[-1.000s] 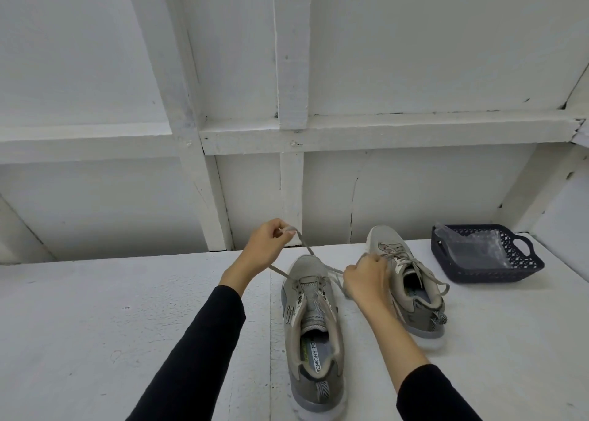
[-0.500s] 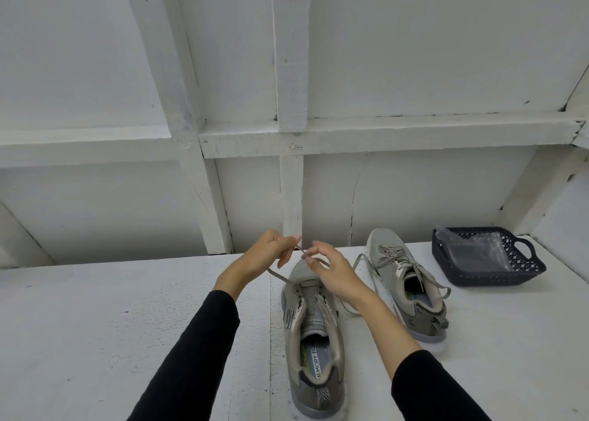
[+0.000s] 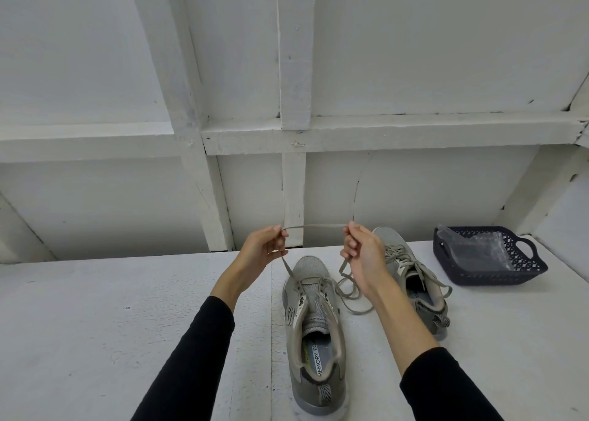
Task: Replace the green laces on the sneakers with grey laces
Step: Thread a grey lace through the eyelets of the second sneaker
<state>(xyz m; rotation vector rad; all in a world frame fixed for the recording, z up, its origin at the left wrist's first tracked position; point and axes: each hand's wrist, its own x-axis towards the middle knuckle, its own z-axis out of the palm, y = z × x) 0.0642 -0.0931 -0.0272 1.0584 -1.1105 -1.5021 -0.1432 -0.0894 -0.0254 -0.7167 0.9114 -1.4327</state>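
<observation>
Fingers of left hand (image 3: 259,251) and right hand (image 3: 361,253) pinch grey lace (image 3: 314,226) taut above near sneaker (image 3: 314,331)

wall (image 3: 414,54): white boards, framing beams | surface (image 3: 95,325): white, rough, painted | light: soft, perhaps daylight

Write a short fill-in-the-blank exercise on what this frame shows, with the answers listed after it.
1. Both hands stretch a grey lace that runs down into the ____ sneaker.
2. The far sneaker is already ____.
3. The dark basket holds a clear plastic ____.
4. The left hand and right hand are held ____ the white table.

Answers: near; laced; bag; above
</observation>
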